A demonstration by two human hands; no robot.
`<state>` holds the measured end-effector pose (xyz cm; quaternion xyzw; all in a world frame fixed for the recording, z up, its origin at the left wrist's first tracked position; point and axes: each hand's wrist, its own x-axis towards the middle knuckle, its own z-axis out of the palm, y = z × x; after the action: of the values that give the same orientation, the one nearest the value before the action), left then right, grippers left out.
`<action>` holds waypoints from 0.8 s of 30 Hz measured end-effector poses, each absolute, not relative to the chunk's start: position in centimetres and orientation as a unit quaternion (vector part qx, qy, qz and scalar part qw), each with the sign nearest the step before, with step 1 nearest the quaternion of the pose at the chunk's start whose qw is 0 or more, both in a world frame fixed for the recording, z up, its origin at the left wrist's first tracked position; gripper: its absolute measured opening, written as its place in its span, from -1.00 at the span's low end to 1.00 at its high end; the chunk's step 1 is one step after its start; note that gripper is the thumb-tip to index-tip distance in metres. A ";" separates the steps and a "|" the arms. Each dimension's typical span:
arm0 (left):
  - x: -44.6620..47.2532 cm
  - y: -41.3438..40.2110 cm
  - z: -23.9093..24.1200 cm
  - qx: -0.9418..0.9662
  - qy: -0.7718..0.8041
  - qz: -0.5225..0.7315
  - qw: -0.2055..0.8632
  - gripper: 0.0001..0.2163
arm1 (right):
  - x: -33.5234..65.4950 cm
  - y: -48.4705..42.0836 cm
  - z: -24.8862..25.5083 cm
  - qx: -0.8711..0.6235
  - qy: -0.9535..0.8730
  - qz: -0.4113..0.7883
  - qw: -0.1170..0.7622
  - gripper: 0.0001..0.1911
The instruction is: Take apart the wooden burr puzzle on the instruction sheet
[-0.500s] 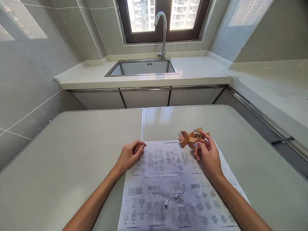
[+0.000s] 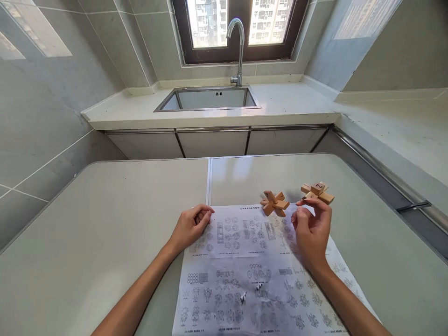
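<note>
A printed sheet of puzzle diagrams lies on the pale table. My left hand rests on the sheet's upper left corner with its fingers loosely curled and nothing in them. A wooden cross-shaped puzzle part sits at the sheet's top edge. To its right is a small cluster of wooden puzzle pieces, one with a number on it. My right hand is raised with its fingers curled against the near side of that cluster and seems to hold it.
Beyond the table, a counter runs along the wall, with a steel sink and a tap under a window. A second counter runs along the right side. Grey tiled wall stands to the left.
My right hand has pulled a cluster of pieces off the wooden puzzle and carried it to the right. The cross-shaped part stays at the sheet's top edge. My left hand has hardly moved.
</note>
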<state>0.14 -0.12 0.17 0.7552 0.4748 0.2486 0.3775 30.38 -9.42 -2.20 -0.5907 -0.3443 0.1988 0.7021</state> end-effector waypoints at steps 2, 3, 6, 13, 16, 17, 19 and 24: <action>0.2 -0.2 0.2 0.756 0.474 0.248 0.377 -0.66 | 30.1 -9.9 -2.3 -0.594 -0.384 0.183 0.683 -0.77; 0.2 -0.1 0.2 0.758 0.473 0.248 0.376 -0.67 | 29.9 -10.1 -2.5 -0.597 -0.407 0.174 0.669 -0.78; 0.0 -0.1 0.1 0.765 0.467 0.248 0.368 -0.68 | 29.4 -10.7 -2.8 -0.599 -0.488 0.121 0.623 -0.81; 1.1 -2.1 0.7 0.775 0.435 0.273 0.368 -0.68 | 27.4 -11.8 -2.1 -0.494 -0.674 0.076 0.545 -0.71; 2.6 -4.0 1.2 0.731 0.347 0.282 0.516 -0.52 | 26.2 -12.6 -1.8 -0.454 -0.714 0.120 0.520 -0.69; 3.0 -4.6 1.2 0.701 0.310 0.288 0.574 -0.40 | 25.8 -12.8 -1.8 -0.439 -0.728 0.131 0.510 -0.67; 3.8 -5.6 1.0 0.655 0.254 0.273 0.658 -0.27 | 25.2 -13.2 -2.0 -0.413 -0.754 0.150 0.488 -0.64; 4.7 -6.5 0.4 0.593 0.274 0.242 0.718 -0.28 | 24.5 -13.6 -2.2 -0.387 -0.777 0.206 0.451 -0.63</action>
<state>4.69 -6.49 0.40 0.5927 0.2737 0.2420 0.7178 24.49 -13.57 -2.21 -0.3874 -0.7769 0.2063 0.4514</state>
